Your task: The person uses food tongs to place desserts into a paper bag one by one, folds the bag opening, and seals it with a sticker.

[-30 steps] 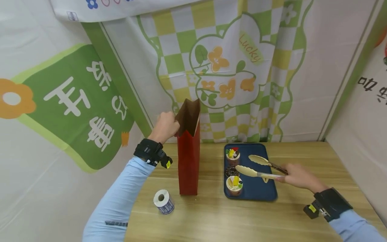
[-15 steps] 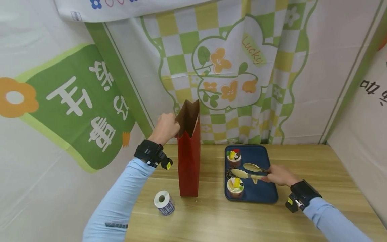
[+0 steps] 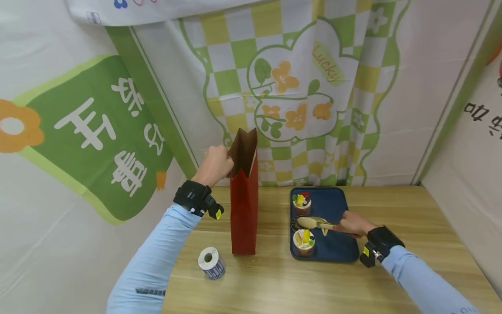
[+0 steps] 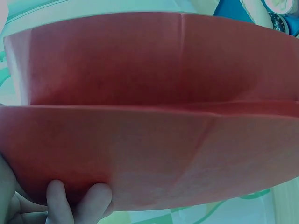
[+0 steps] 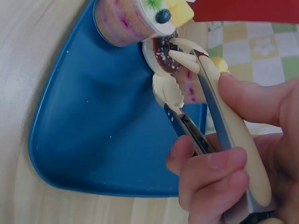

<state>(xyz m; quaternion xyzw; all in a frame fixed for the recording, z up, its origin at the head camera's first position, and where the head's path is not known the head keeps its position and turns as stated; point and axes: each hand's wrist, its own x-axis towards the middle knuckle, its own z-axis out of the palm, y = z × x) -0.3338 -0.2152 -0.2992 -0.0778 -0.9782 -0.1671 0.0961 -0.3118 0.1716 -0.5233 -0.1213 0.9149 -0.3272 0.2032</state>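
My left hand [image 3: 213, 165] grips the top edge of a tall red paper bag [image 3: 245, 213], which stands upright with its mouth parted. In the left wrist view its fingers [image 4: 96, 200] curl against the bag's wall. My right hand [image 3: 353, 223] holds a pair of cream-tipped tongs [image 3: 311, 223] over a dark blue tray [image 3: 333, 253]. Their scalloped ends stand apart right at a chocolate donut [image 5: 163, 53] with pale sprinkles, partly hidden by them. The donut lies between two fruit-topped dessert cups, the rear cup [image 3: 302, 204] and the front cup [image 3: 303, 242].
A roll of labels [image 3: 211, 263] stands on the wooden table [image 3: 274, 288], left of the bag and nearer the front. A checked curtain [image 3: 274, 161] hangs behind the table, and printed cloth walls close in both sides.
My right hand has moved left with the tongs, bringing their ends from above the tray to the donut. My left hand and the bag stay in place.
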